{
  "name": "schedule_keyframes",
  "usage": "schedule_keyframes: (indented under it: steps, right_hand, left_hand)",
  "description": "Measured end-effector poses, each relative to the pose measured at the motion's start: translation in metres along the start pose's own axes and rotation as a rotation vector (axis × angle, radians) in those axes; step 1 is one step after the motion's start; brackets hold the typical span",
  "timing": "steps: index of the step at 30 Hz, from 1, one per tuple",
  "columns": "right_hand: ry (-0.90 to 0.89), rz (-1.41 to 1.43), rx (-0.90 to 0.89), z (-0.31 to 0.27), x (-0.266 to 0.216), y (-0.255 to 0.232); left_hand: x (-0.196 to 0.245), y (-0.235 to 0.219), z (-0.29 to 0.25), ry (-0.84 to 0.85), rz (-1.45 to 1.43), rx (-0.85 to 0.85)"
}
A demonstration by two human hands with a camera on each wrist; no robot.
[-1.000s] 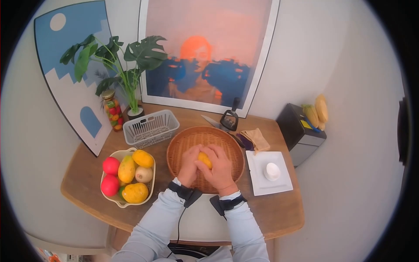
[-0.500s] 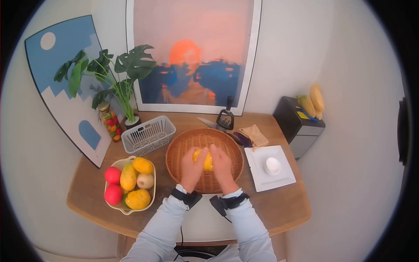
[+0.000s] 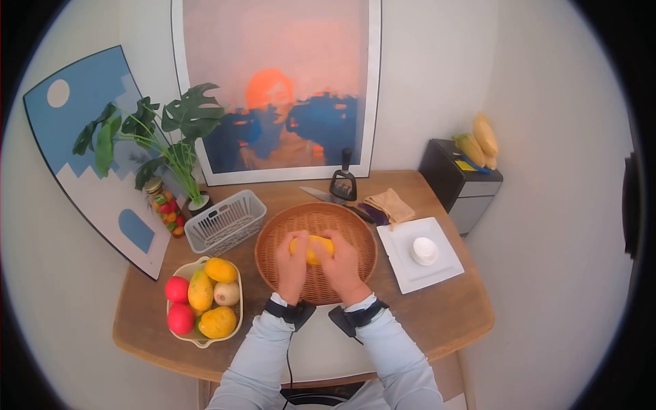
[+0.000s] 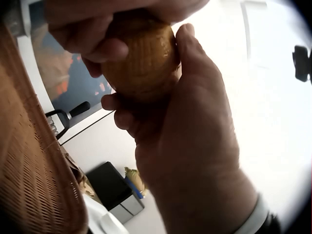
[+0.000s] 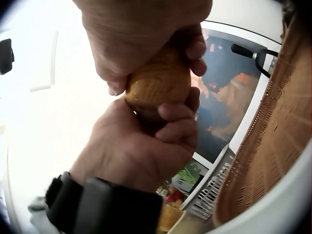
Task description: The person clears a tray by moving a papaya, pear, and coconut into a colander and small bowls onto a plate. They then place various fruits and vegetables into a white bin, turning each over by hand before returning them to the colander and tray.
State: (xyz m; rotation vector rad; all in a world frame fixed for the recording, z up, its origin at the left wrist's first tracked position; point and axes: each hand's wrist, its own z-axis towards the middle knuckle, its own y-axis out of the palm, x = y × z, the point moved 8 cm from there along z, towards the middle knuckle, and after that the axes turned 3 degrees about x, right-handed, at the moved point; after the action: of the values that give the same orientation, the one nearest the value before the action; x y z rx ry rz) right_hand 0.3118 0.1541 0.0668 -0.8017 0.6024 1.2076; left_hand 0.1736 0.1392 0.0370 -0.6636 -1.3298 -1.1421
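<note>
In the head view, my left hand (image 3: 291, 272) and my right hand (image 3: 342, 265) both hold a yellow mango (image 3: 313, 251) over a round wicker basket (image 3: 316, 217). Glossy, with fine ridges, the mango (image 4: 141, 68) fills the space between both hands in the left wrist view. There the right hand (image 4: 190, 131) wraps it from below, fingers curled and thumb up its side. From the right wrist view, the left hand (image 5: 139, 146) has fingers curled around the mango (image 5: 158, 87), and the right hand (image 5: 141, 34) covers its top.
At left stands a cream basket (image 3: 239, 311) of fruit. Behind it are a grey plastic basket (image 3: 225, 225), a jar (image 3: 166, 210) and a potted plant (image 3: 184, 160). A knife (image 3: 316, 193), a black-handled tool (image 3: 344, 183), a cloth (image 3: 391, 203) and a white plate (image 3: 410, 273) with a small cup (image 3: 424, 251) lie right.
The head view has shifted, moving the scene sideways. My hands have shifted their hold on the mango; it shows more between them and now lies more crosswise.
</note>
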Motion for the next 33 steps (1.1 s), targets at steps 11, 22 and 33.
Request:
schedule_keyframes:
  steps: [11, 22, 33]
  right_hand:
    - [-0.028, -0.113, -0.022, 0.0, -0.007, 0.0]
    - [0.081, -0.047, -0.094, -0.006, 0.028, 0.011]
    - [-0.018, -0.017, -0.048, -0.001, 0.005, 0.004]
  left_hand:
    - [-0.02, 0.003, 0.009, -0.069, -0.183, -0.085]
    - [-0.018, 0.001, 0.014, 0.132, 0.017, -0.071]
    - [-0.037, -0.001, 0.019, -0.024, -0.08, -0.036]
